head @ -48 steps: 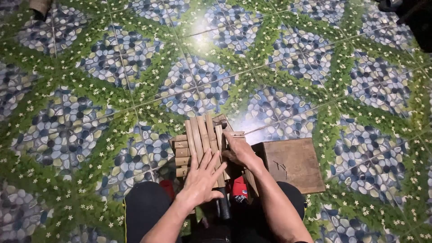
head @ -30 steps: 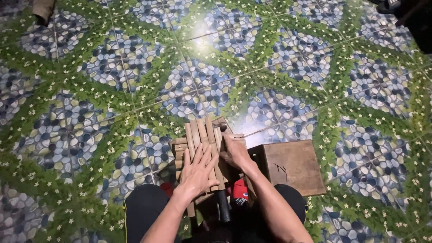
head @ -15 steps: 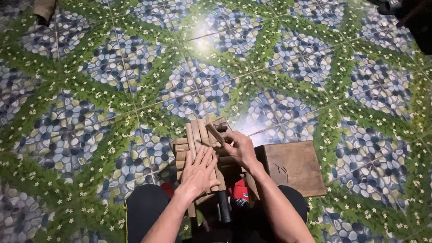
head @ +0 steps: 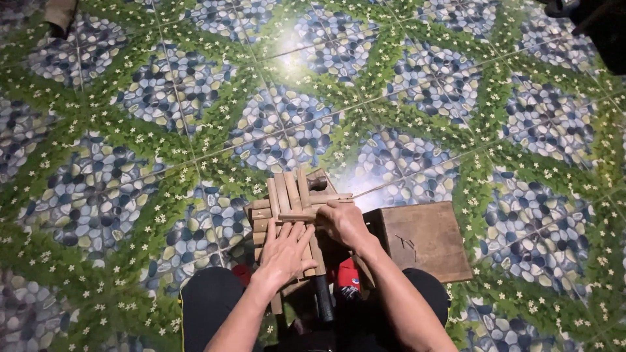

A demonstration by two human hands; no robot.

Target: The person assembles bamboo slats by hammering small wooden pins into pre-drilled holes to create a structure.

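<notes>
Overhead, the head view looks straight down on a patterned tiled floor (head: 163,130) of blue pebbles and green leaf bands, with one glare patch near the top centre. A small lattice of bamboo slats (head: 290,195) lies on the floor just in front of the person's knees, upright slats crossing horizontal ones. The left hand (head: 285,253) lies flat and spread on the near part of the lattice, fingers extended, pressing rather than gripping. The right hand (head: 342,223) is curled at the lattice's right edge, closed around the end of a horizontal slat (head: 329,197). Just right of it, touching or nearly touching the lattice, sits a low brown wooden board (head: 424,238).

Handling judgement: the slats look light, stiff and dry, smooth on the faces. The loose weave is likely to shift unless held flat. Best hold appears to be on slat ends at the open edges, with a palm pinning the crossings.

Obscured items: a dark handle (head: 324,298) and a red object (head: 347,277) lie between the knees, partly covered by the right forearm; their kind cannot be told. Dark shapes at the top right corner and a tan object at the top left are cut off by the frame.
</notes>
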